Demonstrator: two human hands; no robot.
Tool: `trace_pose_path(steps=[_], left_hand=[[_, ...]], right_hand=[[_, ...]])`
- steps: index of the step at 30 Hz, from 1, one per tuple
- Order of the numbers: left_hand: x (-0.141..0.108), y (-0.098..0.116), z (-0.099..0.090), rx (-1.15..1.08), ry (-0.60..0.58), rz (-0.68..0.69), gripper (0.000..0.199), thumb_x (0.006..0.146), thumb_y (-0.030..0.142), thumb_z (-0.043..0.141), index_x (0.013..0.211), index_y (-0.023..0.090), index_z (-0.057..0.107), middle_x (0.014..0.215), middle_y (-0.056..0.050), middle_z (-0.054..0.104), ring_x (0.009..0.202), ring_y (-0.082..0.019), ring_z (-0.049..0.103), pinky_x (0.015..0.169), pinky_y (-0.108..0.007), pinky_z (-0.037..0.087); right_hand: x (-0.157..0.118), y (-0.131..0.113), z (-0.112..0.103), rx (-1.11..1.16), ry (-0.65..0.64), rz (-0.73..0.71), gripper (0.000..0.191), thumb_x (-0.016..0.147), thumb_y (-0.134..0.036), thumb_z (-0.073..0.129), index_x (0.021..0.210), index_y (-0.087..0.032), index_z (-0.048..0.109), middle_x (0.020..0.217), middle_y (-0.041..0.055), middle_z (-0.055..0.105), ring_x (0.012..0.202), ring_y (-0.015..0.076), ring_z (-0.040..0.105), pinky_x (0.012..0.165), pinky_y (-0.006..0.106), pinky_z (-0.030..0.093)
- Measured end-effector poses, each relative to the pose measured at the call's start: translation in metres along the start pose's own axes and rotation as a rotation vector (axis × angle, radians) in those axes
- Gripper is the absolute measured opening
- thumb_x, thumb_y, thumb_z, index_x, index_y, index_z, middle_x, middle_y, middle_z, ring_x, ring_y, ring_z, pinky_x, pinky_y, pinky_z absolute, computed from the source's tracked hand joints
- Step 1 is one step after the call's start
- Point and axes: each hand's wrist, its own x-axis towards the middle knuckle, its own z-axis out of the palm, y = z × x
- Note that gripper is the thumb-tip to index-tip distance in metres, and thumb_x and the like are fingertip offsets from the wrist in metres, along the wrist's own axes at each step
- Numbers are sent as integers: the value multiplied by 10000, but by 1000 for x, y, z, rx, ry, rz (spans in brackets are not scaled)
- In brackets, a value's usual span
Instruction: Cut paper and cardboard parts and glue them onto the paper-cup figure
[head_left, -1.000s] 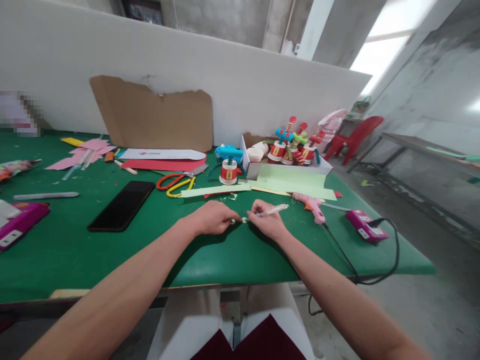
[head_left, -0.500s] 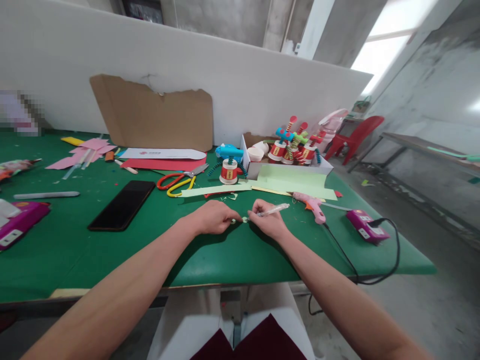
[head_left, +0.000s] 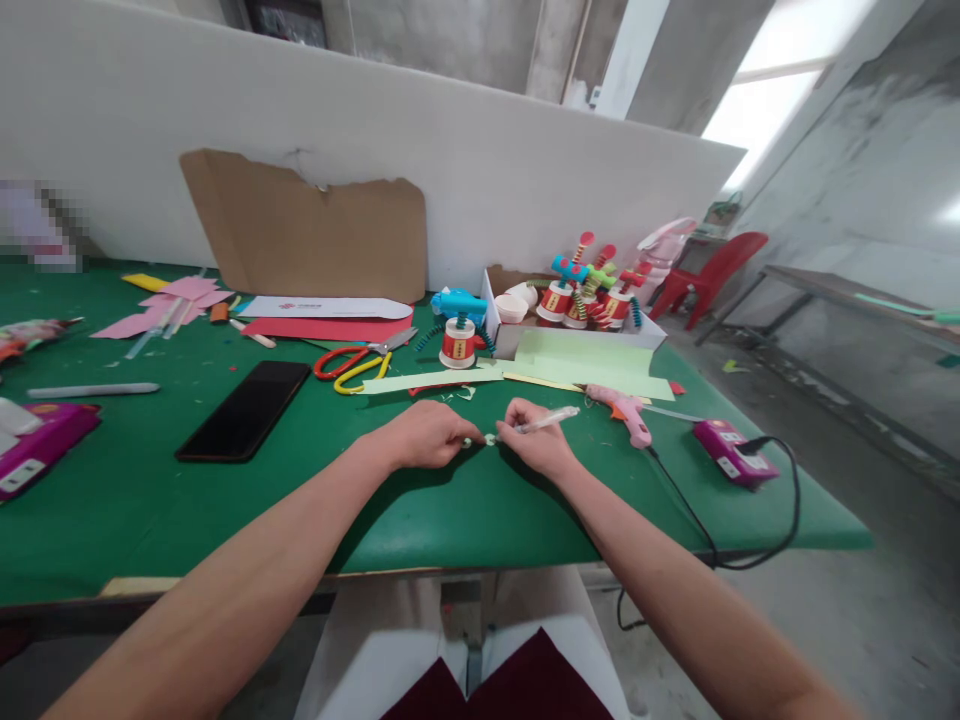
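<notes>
My right hand (head_left: 536, 440) is closed round a clear-barrelled pen (head_left: 559, 415), its tip end pointing left and down to the table. Just left of that tip lies a small pale green paper piece (head_left: 490, 440). My left hand (head_left: 431, 436) rests on the table with curled fingers, the fingertips pressing at the piece's left side, where another pale bit (head_left: 466, 442) shows. How firmly the fingers grip is partly hidden. Behind the hands stands a red and white paper-cup figure (head_left: 457, 343) with dark green spring-like arms.
Right of my hands lie a pink glue gun (head_left: 619, 412) and a purple power strip (head_left: 733, 452) with a black cord. Scissors (head_left: 360, 360), a phone (head_left: 245, 411) and green paper (head_left: 585, 362) lie around. A white box (head_left: 504, 345) holds several cup figures.
</notes>
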Motion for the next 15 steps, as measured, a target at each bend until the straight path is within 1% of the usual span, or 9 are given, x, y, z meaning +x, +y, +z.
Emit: trace_pose_path(steps=[10,15], left_hand=[[0,0,0,-3,0,-2,417,760,125,480,1073,315,678,835,4,735,737,-159,654,643,-230,436],[0,0,0,1,4,0,413,760,129,477,1069,313,680,831,3,734,742,-160,656,643,-230,433]], right_hand=[[-1,1,1,-13,26,0,186,685,-270,523,556,-213,403,514,-50,429,498,100,379,482,228,291],[0,0,1,-8,19,7,186,688,-286,521,561,-214,405,508,-50,431,490,100,378,475,229,287]])
